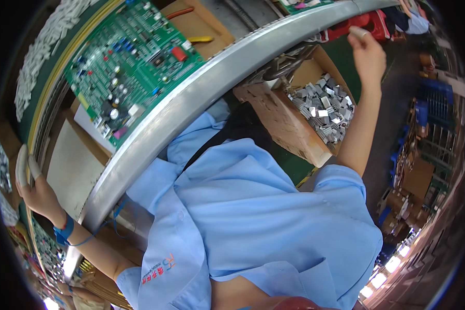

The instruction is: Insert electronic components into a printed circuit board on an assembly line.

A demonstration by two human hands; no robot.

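Setting: factory workbench with a curved metal rail (201, 93) running across the view; shelving and crates blur at the right rim.
Circuit board: large green circuit board (134, 62) lies flat on the bench beyond the rail, well apart from both hands.
Left hand: left hand (33, 191) at the left rim, white finger cots on the fingers (21, 165), which are stretched out and loosely apart, holding nothing; a blue wrist strap (63, 231) circles the wrist.
Right hand: right hand (368, 54) raised at upper right, fingers curled; whether it grips anything cannot be told.
Box: cardboard box (289, 129) of small grey metal parts (325, 108) sits below the right hand, near the forearm.
Clothing: light blue shirt (253, 222) fills the centre.
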